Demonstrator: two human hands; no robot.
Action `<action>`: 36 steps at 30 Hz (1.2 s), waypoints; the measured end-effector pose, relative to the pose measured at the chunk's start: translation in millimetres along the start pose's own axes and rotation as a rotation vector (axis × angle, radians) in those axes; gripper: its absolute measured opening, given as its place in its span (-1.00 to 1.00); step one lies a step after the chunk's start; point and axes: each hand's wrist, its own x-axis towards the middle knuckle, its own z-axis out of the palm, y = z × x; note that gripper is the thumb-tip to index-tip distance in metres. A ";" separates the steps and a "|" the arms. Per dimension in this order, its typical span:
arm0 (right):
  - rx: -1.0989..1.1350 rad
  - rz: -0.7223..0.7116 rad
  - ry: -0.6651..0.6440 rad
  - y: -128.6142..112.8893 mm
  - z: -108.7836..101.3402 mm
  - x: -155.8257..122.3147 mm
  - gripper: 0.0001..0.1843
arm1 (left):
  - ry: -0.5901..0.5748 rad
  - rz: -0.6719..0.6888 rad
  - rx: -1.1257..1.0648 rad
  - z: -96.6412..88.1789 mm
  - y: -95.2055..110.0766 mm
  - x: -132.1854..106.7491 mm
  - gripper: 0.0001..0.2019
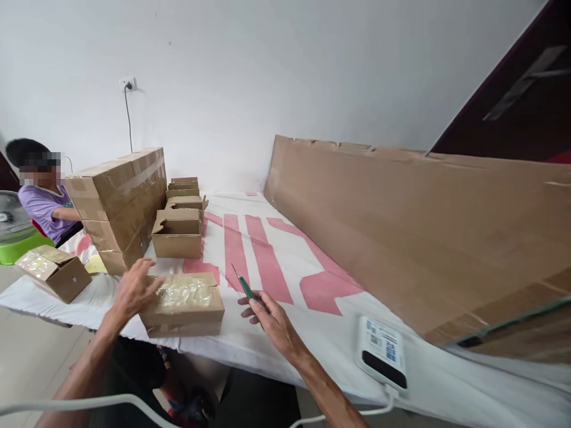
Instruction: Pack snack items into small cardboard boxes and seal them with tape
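My right hand (270,321) grips a green-handled craft knife (244,286), its thin pointed tip facing up and away to the left. In front of me lies a closed cardboard box (187,316) with wrinkled clear tape (190,290) across its top. My left hand (137,288) is at the box's left end with its fingers apart; whether it touches the cardboard I cannot tell. The knife is to the right of the box, above the cloth and apart from the tape.
Stacked taped boxes (129,205) and several open boxes (178,244) stand behind. Another box (66,279) sits at the left. A large cardboard sheet (401,238) leans on the right, near a white device (382,351) with a cable. A person (49,208) sits beyond the stack.
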 end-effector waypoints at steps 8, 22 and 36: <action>0.061 -0.012 -0.027 -1.9 17.5 -0.2 -0.31 | -0.034 -0.362 -0.740 -7.1 -39.2 -33.7 -0.39; -0.204 -0.130 -0.013 -5.9 14.3 -29.8 -0.46 | -0.133 -0.324 -1.046 14.5 -13.4 -50.4 -0.48; -0.528 -0.196 -0.127 -35.5 6.4 -31.0 -0.58 | -0.094 -0.191 -1.018 26.2 -0.7 -45.2 -0.50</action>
